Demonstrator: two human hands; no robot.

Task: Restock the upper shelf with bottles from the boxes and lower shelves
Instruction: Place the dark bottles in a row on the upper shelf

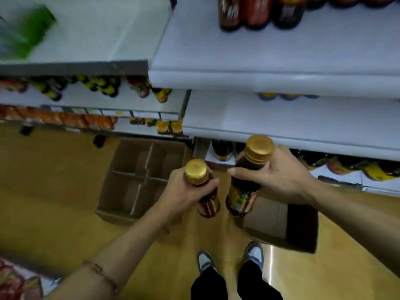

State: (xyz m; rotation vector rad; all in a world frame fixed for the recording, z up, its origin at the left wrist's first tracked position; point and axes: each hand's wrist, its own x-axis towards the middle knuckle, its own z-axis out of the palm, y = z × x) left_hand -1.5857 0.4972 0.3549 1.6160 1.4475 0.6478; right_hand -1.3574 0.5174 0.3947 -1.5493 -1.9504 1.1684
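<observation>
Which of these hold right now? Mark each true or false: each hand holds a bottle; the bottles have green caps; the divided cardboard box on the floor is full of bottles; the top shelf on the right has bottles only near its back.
1. Each hand holds a bottle. True: the left hand grips the left bottle, the right hand grips the right bottle.
2. The bottles have green caps. False: both caps are gold.
3. The divided cardboard box is full of bottles. False: its visible cells look empty.
4. The top shelf has bottles only near its back. True: the front is bare.
</observation>
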